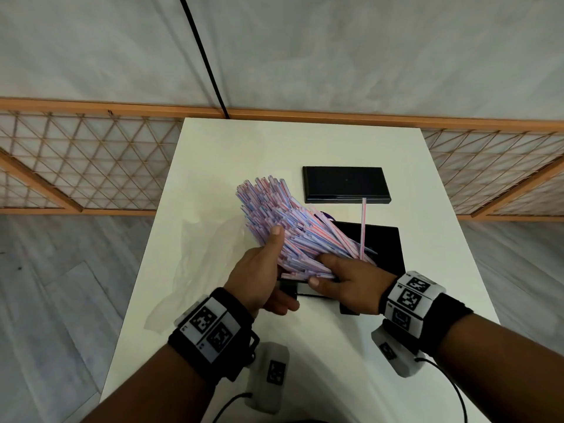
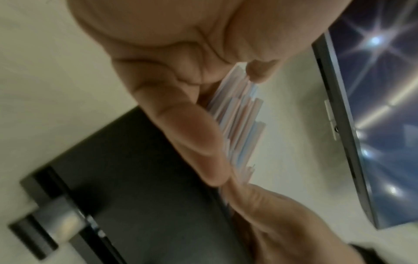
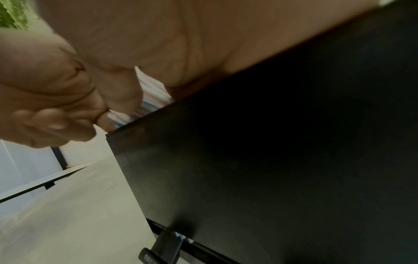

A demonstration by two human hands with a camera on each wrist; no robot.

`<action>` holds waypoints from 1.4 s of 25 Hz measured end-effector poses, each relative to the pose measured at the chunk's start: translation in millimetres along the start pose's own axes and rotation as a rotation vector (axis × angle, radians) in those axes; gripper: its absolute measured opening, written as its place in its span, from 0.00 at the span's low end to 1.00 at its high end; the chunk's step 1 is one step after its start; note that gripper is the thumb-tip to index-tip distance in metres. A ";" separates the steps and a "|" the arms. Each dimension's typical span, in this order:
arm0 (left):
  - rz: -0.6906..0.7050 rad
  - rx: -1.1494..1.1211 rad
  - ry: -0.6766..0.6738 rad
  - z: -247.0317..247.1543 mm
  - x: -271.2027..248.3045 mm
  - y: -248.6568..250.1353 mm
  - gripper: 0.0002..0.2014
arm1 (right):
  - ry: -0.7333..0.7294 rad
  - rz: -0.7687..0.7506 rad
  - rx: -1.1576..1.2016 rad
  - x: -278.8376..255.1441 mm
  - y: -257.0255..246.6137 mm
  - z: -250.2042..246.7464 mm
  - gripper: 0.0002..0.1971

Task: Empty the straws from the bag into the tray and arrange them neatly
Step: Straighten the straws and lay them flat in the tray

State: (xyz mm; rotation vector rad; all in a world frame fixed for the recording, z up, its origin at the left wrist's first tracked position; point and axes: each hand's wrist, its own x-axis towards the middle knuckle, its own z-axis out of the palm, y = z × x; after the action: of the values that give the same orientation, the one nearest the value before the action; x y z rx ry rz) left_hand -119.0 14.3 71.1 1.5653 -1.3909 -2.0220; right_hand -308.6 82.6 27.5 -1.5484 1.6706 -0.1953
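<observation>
Both my wrists fill the bottom of the head view, and from there I go by size. White table [image 1: 213, 154] runs up the middle of the frame. On it, lower right of centre, sits the black tray [image 1: 386, 245], partly hidden by my hands. A second black tray [image 1: 345, 183] lies above it, nearer the far edge. Left of centre I see the clear bag [image 1: 195, 257], crumpled flat on the tabletop.

Next comes the bundle of striped straws [image 1: 283, 221], held over the near tray's left side and fanning toward the upper left. My left hand [image 1: 259, 270] grips it from the left, thumb up across the straws and fingers curled beneath. My right hand [image 1: 345, 277] grips the bundle's lower end, fingers wrapped over it; in the right wrist view those curled fingers [image 3: 56, 114] sit just above the tray's edge.

Smallest, one single straw [image 1: 363, 227] stands up from the near tray, crossing the far tray's front edge.
</observation>
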 end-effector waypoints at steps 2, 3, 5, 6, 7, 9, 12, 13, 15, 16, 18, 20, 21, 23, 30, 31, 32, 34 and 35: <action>-0.024 -0.085 -0.020 1.8 0.8 3.4 0.34 | 0.062 -0.072 0.019 -0.5 -3.7 0.1 0.28; -0.020 -0.105 -0.011 0.8 -0.4 4.4 0.32 | 0.084 -0.081 -0.009 -0.7 -3.6 0.9 0.29; 0.104 -0.011 0.095 -5.0 -0.4 -1.1 0.26 | 0.093 -0.013 -0.154 -5.0 -4.1 2.3 0.35; 0.216 0.110 0.186 -10.7 0.8 -4.4 0.24 | 0.098 0.036 -0.210 -6.9 -2.1 2.7 0.38; 0.320 0.228 0.290 -17.5 1.6 -6.5 0.23 | 0.124 0.065 -0.215 -9.9 -0.3 2.7 0.39; 0.402 0.303 0.434 -29.7 3.4 -6.3 0.22 | 0.238 0.083 -0.159 -17.3 2.7 0.1 0.35; 0.274 0.250 0.355 -34.7 10.2 -8.5 0.25 | 0.414 0.084 -0.115 -29.1 1.7 -6.1 0.23; 0.246 0.283 0.295 -32.7 12.4 -11.8 0.28 | 0.411 0.083 -0.097 -30.9 1.7 -5.6 0.21; 0.288 0.313 0.209 -25.0 14.4 -18.9 0.30 | 0.322 0.030 -0.075 -29.6 1.0 -1.5 0.18; 0.317 0.300 0.194 -20.4 12.8 -19.7 0.29 | 0.276 0.001 -0.101 -27.4 1.8 1.1 0.20; 0.310 0.291 0.199 -14.1 9.4 -18.2 0.27 | 0.249 -0.013 -0.172 -23.7 2.9 2.7 0.28; 0.267 0.316 0.211 -11.7 8.4 -16.4 0.28 | 0.284 0.024 -0.182 -23.0 4.5 2.1 0.31; 0.256 0.329 0.224 -11.8 8.2 -16.6 0.29 | 0.303 0.046 -0.179 -23.7 5.9 2.5 0.30; 0.272 0.385 0.267 -15.9 8.9 -16.6 0.28 | 0.311 0.082 -0.186 -26.2 5.1 1.4 0.29; 0.294 0.459 0.303 -33.7 28.2 -22.2 0.18 | 0.083 0.014 -0.219 -23.3 -0.1 -9.1 0.24; 0.300 0.421 0.300 -32.5 29.9 -22.7 0.19 | 0.094 -0.002 -0.214 -21.0 -2.3 -8.6 0.23; 0.287 0.366 0.295 -31.1 31.6 -23.6 0.19 | 0.099 -0.023 -0.195 -19.3 -5.3 -7.4 0.22; 0.239 0.229 0.273 -28.7 33.4 -23.9 0.18 | 0.083 -0.032 -0.107 -18.2 -11.6 -4.8 0.20; 0.220 0.190 0.264 -27.8 33.7 -24.5 0.18 | 0.060 0.001 -0.088 -18.0 -13.0 -4.1 0.21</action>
State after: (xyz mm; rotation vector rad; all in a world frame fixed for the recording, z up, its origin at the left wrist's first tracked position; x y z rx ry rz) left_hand -100.5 -10.1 31.5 1.6025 -1.6048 -1.5355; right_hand -303.3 93.9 46.4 -1.6209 1.7479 -0.1708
